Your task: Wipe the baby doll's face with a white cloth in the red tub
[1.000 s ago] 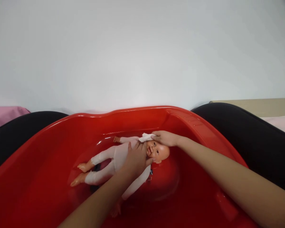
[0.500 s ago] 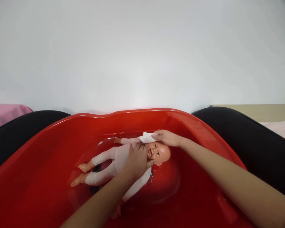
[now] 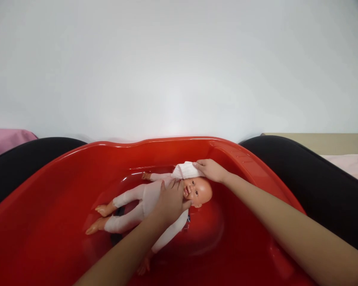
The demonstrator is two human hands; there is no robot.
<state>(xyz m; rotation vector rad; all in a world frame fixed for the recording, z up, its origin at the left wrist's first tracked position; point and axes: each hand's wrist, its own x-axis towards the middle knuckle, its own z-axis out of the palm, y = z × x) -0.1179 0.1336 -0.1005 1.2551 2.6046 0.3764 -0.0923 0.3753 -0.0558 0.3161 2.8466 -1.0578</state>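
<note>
Baby doll (image 3: 150, 196) on its back in the water (image 3: 209, 226) of the red bathtub (image 3: 59, 186), right hand (image 3: 212, 170) with its grip clamped on a white cloth (image 3: 186, 170) beside the head, left hand (image 3: 171, 203) spread over the upper chest, can't tell if clamped. From where I stand, a slip or hard press by the left hand could dunk the face, and slack cloth might flop over it

Glossy plastic tub (image 3: 68, 178), smooth doll head (image 3: 205, 190), matt cloth (image 3: 185, 171).
</note>
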